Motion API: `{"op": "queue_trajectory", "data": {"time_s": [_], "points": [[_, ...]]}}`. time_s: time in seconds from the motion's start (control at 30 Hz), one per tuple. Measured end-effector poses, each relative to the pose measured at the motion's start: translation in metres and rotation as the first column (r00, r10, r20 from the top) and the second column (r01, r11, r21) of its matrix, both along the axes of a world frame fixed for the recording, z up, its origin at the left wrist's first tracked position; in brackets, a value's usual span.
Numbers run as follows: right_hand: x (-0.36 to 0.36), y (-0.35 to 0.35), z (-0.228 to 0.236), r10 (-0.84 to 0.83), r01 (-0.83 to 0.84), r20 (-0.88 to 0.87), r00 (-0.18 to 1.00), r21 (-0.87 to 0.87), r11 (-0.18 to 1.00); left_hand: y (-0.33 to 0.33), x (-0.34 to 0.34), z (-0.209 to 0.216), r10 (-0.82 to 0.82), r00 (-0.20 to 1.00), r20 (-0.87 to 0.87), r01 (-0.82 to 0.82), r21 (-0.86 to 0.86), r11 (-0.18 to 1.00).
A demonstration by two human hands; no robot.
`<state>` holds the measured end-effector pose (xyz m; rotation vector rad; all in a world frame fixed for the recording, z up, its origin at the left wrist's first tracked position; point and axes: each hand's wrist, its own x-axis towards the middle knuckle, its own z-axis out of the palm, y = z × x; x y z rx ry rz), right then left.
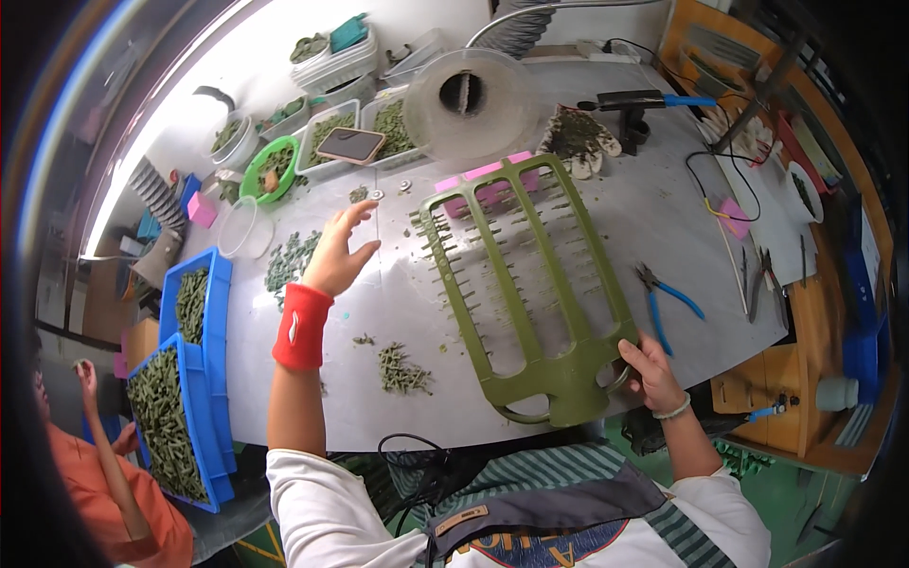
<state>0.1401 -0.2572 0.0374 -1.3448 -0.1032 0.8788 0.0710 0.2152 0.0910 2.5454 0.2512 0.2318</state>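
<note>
My right hand (653,376) grips a slotted olive-green plastic frame (557,275) at its lower right corner, near a cut-out at the wide end. Rows of short, thin pieces stick out along the frame's bars; they are too small to name. The frame is tilted over the table, and a pink block (497,192) is partly hidden behind its far end. My left hand (343,251), above a red wristband, is raised over the table with fingers apart and nothing in it. Below it to the right lies a small pile of green pieces (402,369); another scatter of green bits (292,260) lies beside it on the left.
Blue bins (216,379) of green pieces stand at left, near a person in orange (123,492). Clear tubs, a green bowl (295,142) and a phone (351,145) sit behind. A clear hood (473,123), glove (578,137) and blue-handled pliers (663,303) are further right.
</note>
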Motion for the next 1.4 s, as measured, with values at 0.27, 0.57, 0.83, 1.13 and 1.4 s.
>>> {"op": "queue_trajectory", "data": {"time_s": [0.27,0.57,0.83,1.13,1.4], "points": [[0.000,0.014,0.006,-0.023,0.023,0.007,1.000,0.005,1.000,-0.036,-0.094,0.002,0.090,0.995,-0.036,-0.095,-0.179,0.979],[0.006,0.015,-0.009,-0.015,0.016,-0.058,0.998,0.014,1.000,-0.066,-0.146,-0.015,0.175,0.983,0.049,-0.161,-0.212,0.964],[0.009,0.021,0.000,-0.076,0.067,-0.141,0.987,-0.073,0.995,-0.084,-0.160,-0.027,0.060,0.997,0.052,-0.045,-0.256,0.966],[-0.003,0.016,-0.005,-0.167,0.174,0.054,0.984,-0.201,0.964,-0.051,-0.193,-0.045,0.280,0.956,0.092,-0.259,-0.188,0.947],[0.012,-0.008,-0.010,-0.025,0.251,0.475,0.879,-0.418,0.873,-0.037,-0.253,-0.052,0.529,0.843,0.095,-0.492,-0.260,0.831]]}}
